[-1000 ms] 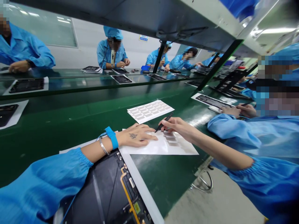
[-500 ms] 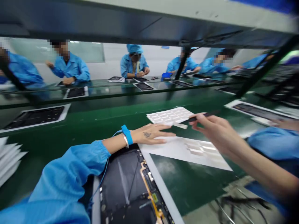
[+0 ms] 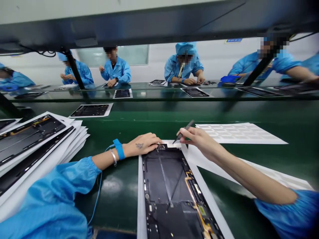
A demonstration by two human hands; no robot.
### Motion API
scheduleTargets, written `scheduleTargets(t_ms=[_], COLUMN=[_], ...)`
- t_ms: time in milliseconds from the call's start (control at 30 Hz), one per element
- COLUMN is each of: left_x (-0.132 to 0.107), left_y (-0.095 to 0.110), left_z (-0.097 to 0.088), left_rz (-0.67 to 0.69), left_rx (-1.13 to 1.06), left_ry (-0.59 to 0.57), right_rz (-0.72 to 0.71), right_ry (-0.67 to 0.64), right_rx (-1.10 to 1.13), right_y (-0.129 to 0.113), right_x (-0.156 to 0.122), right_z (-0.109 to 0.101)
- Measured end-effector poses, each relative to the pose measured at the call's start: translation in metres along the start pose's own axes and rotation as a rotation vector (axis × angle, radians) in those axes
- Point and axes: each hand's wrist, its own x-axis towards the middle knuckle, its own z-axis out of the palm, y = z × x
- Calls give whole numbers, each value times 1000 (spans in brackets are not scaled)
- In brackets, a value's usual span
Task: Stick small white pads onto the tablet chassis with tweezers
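Observation:
A black device panel (image 3: 164, 176) with an orange ribbon cable lies lengthwise before me on a white sheet (image 3: 211, 196). My left hand (image 3: 143, 144) rests at the panel's far left corner, fingers stretched out and touching it. A blue wrist strap with a cord circles that wrist. Between thumb and fingers, my right hand (image 3: 199, 138) grips dark tweezers (image 3: 185, 128). Their tip points down at a pale strip (image 3: 173, 145) along the panel's far edge. Whether the tip still pinches this strip, I cannot tell.
Stacked panels on white sheets (image 3: 74, 146) stand at the left. To the right lie a label sheet (image 3: 239, 131) and a second sheet (image 3: 274, 174), partly under my right arm. An overhead shelf (image 3: 149, 28) spans the bench. Co-workers in blue sit opposite.
My view has swung left. The tweezers, with a pale strip at their tip, have gone from beside the label sheet to the panel's far edge. My left hand has shifted to the panel's corner.

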Motion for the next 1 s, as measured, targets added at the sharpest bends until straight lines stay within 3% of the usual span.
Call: scheduleTargets(t_ms=[100, 333, 533, 1000], left_x=[0, -1, 2, 1], left_y=[-4, 1, 4, 3], left_z=[3, -1, -3, -1], left_rz=[25, 40, 18, 24], left_rx=[-17, 138, 161, 149], left_ry=[21, -42, -93, -71], right_rz=[45, 130, 156, 166], right_ry=[-44, -32, -31, -21], right_rx=[-23, -32, -56, -71], right_y=[5, 16, 14, 12], right_x=[14, 13, 17, 18], right_z=[10, 5, 7, 7])
